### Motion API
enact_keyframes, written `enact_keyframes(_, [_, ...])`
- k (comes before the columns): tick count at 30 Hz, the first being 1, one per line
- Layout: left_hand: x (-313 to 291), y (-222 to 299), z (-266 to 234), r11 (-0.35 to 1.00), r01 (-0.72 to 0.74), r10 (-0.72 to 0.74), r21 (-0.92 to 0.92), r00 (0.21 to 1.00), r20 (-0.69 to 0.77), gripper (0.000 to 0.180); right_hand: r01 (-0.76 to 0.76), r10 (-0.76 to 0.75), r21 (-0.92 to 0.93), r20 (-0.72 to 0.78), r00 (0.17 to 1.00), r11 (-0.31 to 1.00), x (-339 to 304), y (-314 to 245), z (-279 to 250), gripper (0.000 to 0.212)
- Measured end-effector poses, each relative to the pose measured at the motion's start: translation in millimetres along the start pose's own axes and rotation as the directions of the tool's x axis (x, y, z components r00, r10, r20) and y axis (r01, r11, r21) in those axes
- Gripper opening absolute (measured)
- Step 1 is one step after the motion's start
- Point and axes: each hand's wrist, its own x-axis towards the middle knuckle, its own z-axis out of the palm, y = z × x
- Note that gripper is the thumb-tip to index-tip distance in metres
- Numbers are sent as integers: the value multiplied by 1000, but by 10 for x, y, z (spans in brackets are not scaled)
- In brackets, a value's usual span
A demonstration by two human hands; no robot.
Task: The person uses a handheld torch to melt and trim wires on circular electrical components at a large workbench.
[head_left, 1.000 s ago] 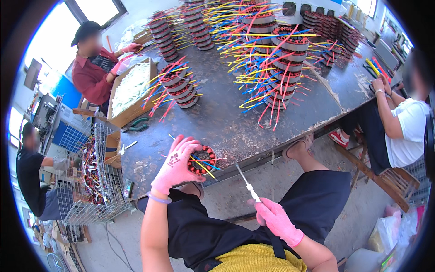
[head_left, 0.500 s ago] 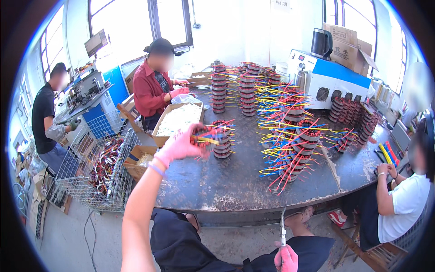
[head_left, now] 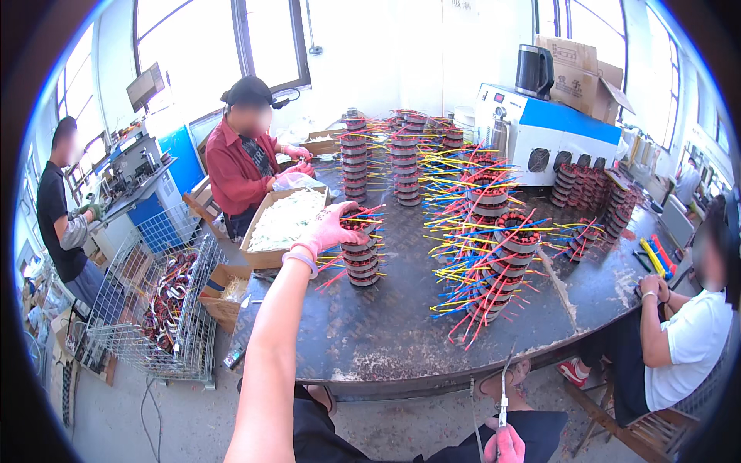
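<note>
Your left hand [head_left: 333, 229] grips the ring [head_left: 360, 219] atop the short stack [head_left: 362, 270], fingers around its side, likely to keep it level. Your right hand [head_left: 505, 443] is closed on the tool [head_left: 503, 403], tip up, probably to keep it clear of the table [head_left: 409, 324]. The ring looks grey outside, reddish inside, partly hidden.

Workshop interior of an assembly type. The setting was indicated by a broad, scuffed workbench [head_left: 409, 309] bearing stacks of ring-shaped cores [head_left: 521, 248] with coloured leads, a blue-and-white machine [head_left: 571, 123], a wire-mesh crate [head_left: 207, 347] holding bundled wires [head_left: 171, 297], and several people [head_left: 243, 174] at separate stations.
</note>
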Motion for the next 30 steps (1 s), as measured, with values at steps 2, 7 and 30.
enact_keyframes(2, [-20, 43, -16, 986, -31, 29, 162, 999, 19, 103, 6, -6, 1, 3, 1000, 1000, 10, -70, 10, 40])
enact_keyframes(7, [-122, 209, -112, 863, -125, 75, 489, 990, 120, 115, 48, -48, -11, 15, 999, 999, 12, -95, -8, 40])
enact_keyframes(30, [-333, 337, 127, 733, -2, 6, 681, 1000, -3, 113, 57, -58, 40, 44, 997, 998, -53, 26, -3, 39])
